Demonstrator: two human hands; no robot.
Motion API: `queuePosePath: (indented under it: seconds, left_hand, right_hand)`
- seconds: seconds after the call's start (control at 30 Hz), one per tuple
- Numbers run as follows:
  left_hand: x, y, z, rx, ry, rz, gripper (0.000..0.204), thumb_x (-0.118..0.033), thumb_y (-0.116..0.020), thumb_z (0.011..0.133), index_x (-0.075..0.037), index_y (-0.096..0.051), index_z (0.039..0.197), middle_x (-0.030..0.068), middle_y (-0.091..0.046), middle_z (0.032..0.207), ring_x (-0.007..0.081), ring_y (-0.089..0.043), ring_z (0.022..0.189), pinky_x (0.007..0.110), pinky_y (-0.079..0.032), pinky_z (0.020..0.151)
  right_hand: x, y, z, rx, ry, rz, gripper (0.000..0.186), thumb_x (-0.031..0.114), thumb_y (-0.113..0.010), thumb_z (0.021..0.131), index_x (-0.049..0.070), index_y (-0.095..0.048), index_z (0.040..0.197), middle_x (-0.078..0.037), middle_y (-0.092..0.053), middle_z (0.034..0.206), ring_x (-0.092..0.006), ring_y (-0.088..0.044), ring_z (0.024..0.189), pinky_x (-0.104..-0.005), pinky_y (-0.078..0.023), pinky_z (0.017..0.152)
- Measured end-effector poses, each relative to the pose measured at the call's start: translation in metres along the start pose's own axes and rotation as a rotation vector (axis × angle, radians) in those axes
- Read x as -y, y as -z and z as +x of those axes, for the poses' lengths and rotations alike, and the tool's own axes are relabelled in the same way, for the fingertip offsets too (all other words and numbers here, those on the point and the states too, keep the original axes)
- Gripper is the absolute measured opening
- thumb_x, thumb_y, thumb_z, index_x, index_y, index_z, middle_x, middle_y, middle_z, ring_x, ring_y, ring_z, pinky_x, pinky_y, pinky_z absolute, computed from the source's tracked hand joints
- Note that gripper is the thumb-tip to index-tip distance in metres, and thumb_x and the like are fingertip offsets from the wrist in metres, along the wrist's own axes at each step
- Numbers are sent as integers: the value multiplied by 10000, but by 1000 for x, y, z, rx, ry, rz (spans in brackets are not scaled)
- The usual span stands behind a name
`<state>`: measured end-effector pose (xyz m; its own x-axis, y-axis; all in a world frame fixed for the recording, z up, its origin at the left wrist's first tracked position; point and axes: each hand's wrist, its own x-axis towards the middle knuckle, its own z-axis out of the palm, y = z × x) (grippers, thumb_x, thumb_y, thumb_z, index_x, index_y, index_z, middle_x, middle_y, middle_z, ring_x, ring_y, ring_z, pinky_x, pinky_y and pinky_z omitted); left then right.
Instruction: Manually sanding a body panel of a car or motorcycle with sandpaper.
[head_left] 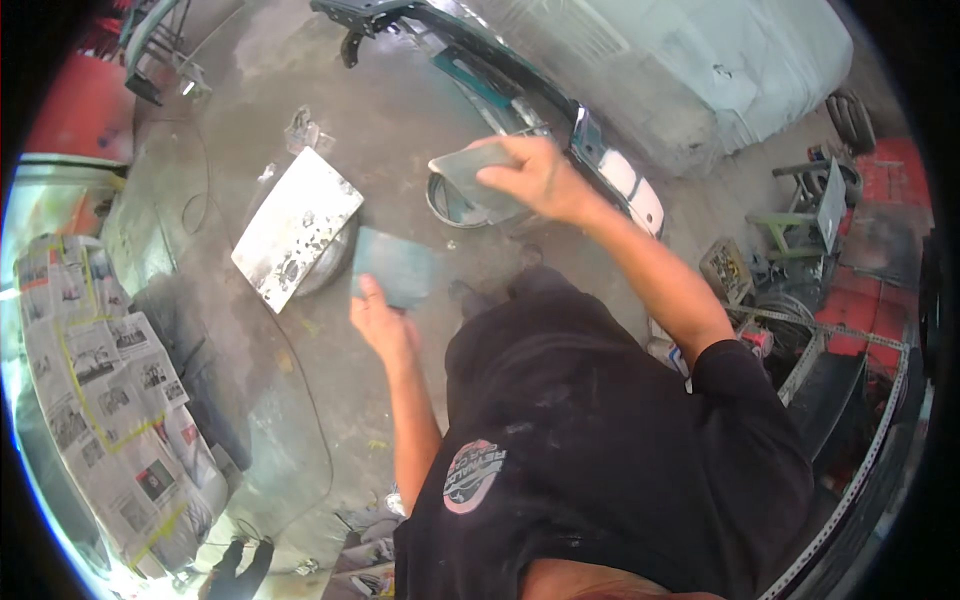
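My left hand [380,318] grips the lower edge of a flat blue-grey sheet [400,266], thumb on top. Up and to the right, my right hand [538,176] pinches a grey-green sheet [466,168] that looks like sandpaper. The right-hand sheet hangs over a round bucket [441,203] and hides part of its opening. Left of both hands, a white board [298,232], spotted with dark marks, lies on a rounded base [332,262] that it mostly covers. The left-hand sheet is close to the board's right edge.
Newspaper-masked car panel [110,390] at left. A thin cable [312,400] runs over the floor. Dark teal body frame [520,75] lies beyond the bucket; a plastic-covered vehicle [720,80] stands behind it. Metal rack [865,455] at right. Someone's legs [238,572] show at lower left.
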<state>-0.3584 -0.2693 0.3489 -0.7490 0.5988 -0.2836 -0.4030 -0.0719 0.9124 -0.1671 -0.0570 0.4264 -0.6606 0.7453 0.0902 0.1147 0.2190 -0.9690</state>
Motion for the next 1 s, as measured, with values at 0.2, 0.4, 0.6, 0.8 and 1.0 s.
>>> queuePosePath:
  seconds: [0.2,0.4,0.6,0.8,1.0]
  left_hand:
    - [11,64,40,51,151,-39,383,-247,-548,1104,52,-566,1343,156,-680,1274,264,-691,1116,423,-569,956]
    - [59,71,44,123,355,-36,410,-209,-510,1110,73,-515,1408,171,-648,1333,290,-660,1190,442,-528,1033]
    - [60,66,63,160,485,35,407,-215,-516,1103,49,-524,1413,155,-640,1350,293,-637,1229,450,-503,1074]
    - [87,41,64,224,666,-39,395,-315,-548,1068,-59,-612,1362,120,-668,1246,215,-677,1005,349,-558,838]
    - [100,-27,38,621,1016,-321,378,-328,-546,1041,-51,-642,1279,31,-643,932,103,-495,581,301,-453,503]
  right_hand:
    - [37,80,-46,50,-177,204,414,129,-791,884,-4,-702,1266,-41,-752,1102,-96,-677,973,-275,-544,883]
    - [-243,85,-205,189,-727,-1160,422,125,-696,811,23,-720,1220,-182,-759,1123,-354,-729,1013,-438,-572,892]
    - [-320,93,-310,-479,-773,-885,352,179,-695,840,4,-723,1144,-271,-716,1125,-468,-673,1055,-522,-547,904]
    - [-213,59,-199,-457,-622,-521,373,188,-669,909,23,-681,1243,-236,-673,1104,-420,-662,1050,-472,-510,837]
    - [-66,-16,-113,-267,274,-561,363,79,-637,901,110,-711,1255,-149,-667,1127,-344,-667,1032,-432,-539,898]
